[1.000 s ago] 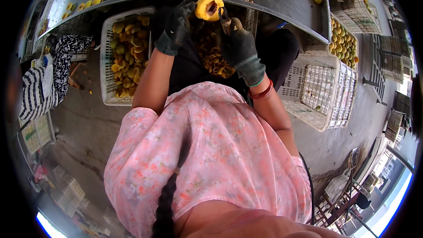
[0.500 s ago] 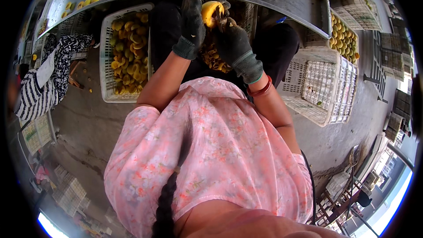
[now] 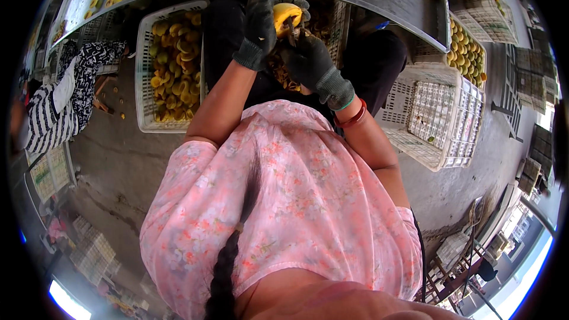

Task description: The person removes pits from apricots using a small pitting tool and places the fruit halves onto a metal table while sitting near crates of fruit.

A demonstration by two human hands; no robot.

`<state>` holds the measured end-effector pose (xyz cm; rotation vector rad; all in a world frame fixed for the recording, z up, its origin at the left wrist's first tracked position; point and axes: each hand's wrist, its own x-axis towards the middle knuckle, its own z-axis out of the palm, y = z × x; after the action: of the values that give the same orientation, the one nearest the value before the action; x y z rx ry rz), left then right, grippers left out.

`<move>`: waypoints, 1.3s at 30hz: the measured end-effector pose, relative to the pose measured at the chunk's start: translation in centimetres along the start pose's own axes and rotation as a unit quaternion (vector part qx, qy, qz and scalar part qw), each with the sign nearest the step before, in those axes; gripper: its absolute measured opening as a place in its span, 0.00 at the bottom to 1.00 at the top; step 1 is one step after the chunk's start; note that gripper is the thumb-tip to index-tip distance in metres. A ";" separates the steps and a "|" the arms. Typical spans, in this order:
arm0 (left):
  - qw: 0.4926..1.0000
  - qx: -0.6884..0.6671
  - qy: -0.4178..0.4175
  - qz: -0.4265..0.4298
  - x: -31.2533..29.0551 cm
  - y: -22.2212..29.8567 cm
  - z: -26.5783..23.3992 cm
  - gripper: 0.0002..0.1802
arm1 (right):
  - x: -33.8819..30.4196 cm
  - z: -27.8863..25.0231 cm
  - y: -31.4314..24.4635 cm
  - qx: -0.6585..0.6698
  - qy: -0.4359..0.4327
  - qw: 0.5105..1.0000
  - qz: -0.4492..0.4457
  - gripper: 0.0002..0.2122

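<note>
Above a crate between my knees, both hands wear dark work gloves with ribbed grey-green cuffs. My left hand [image 3: 262,26] is closed around a yellow peach-like fruit [image 3: 285,16], thumb side toward me. The fruit has a dark opening on its right side. My right hand [image 3: 310,58] is closed, its fingertips up against that opening. Whatever it may be gripping there is too dark and small to make out. Below the hands, the crate [image 3: 338,28] holds yellow-brown scraps, partly hidden by my gloves and legs.
A metal table [image 3: 379,0] crosses ahead, bearing fruit halves and brown bits. On my left stands a white crate [image 3: 142,83] of cut fruit, with a person in striped clothing [image 3: 53,115] beyond. Right of me are a tipped white crate [image 3: 435,112] and a crate of whole-looking fruit [image 3: 465,53].
The view has shifted slightly. My left hand still grips the fruit in nearly the same place, and my right hand has moved slightly down and left at its opening.
</note>
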<state>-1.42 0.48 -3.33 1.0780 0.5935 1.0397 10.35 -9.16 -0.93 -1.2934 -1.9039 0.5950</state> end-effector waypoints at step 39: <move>0.997 -0.001 0.079 -0.020 2.7 0.3 0.1 0.38 | 1.6 -1.3 -2.8 0.521 -0.079 0.780 0.337 0.05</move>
<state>-0.37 2.88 -2.81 0.9832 0.7378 1.0964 9.44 -8.82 2.46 -1.0829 -0.7976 1.8417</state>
